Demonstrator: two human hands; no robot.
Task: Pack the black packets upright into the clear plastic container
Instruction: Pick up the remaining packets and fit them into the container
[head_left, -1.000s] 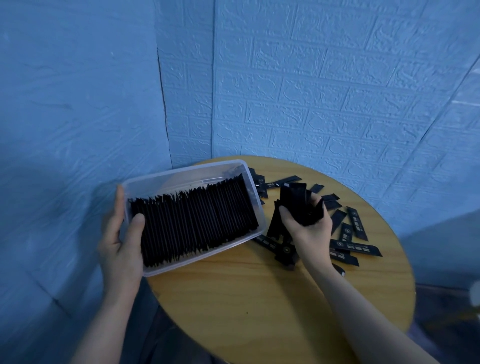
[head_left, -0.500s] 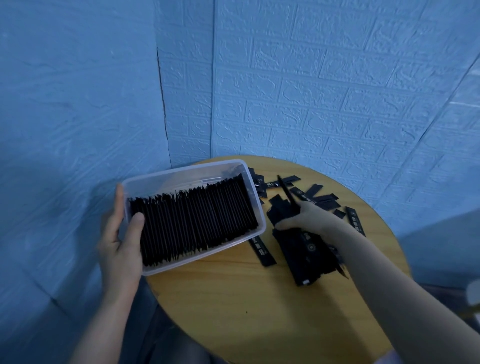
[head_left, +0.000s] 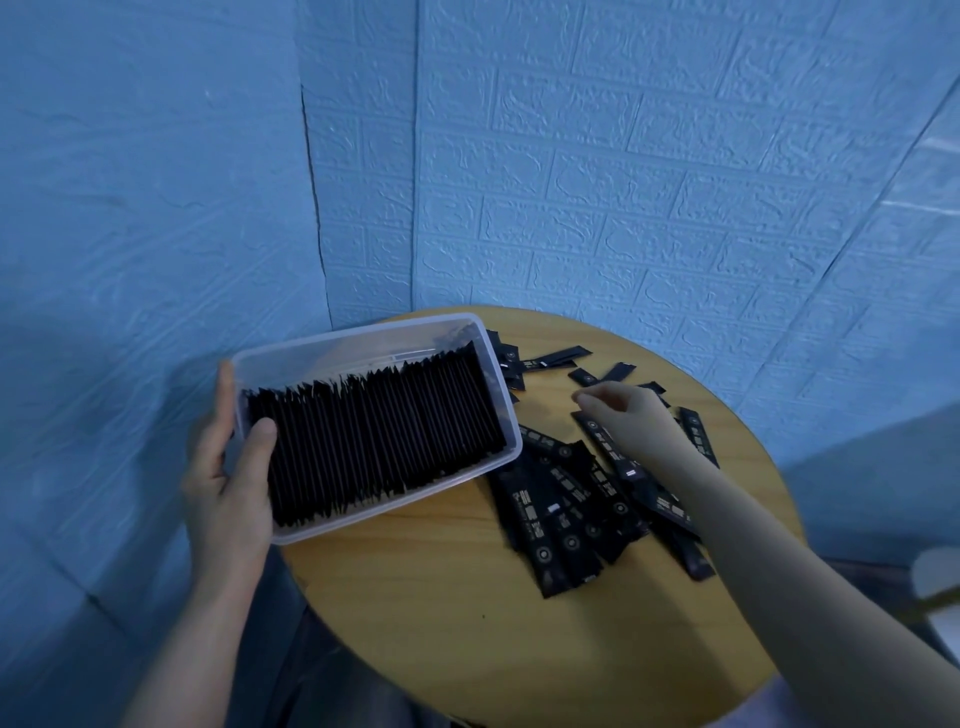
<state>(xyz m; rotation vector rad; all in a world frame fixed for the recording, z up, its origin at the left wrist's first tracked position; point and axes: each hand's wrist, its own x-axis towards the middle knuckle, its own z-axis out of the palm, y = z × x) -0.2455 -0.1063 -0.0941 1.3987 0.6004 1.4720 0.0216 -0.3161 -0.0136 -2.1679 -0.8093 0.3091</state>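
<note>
We see a blue brick-patterned wall (head_left: 675, 156) behind a round wooden table (head_left: 467, 613). On the table's left edge sits the clear plastic container (head_left: 363, 340), a rectangular tub whose long axis runs from near-left to far-right; its near-left end hangs past the table edge.

Our left hand (head_left: 228, 478) grips that near-left end, the thumb hooked over the rim and pressing on the first packets, the fingers wrapped around the outside wall. Away from this grip, toward the far-right end, the row of packed packets (head_left: 374, 436) fills most of the tub. They stand on edge, packed face to face, their top edges up and their flat faces across the tub's long axis. A strip of the tub along the far wall is bare.

To the right of the tub, a loose pile of packets (head_left: 566, 514) lies flat on the wood, fanned out, most with their long axes running from near to far. Further back, a few scattered packets (head_left: 556, 358) point in mixed directions.

Our right hand (head_left: 623, 421) hovers over the far end of the pile, its fingers loosely curled with the tips drawn together; we cannot tell whether they pinch a packet. One long packet (head_left: 608, 441) lies just beneath this hand, pointing from far-left to near-right.
</note>
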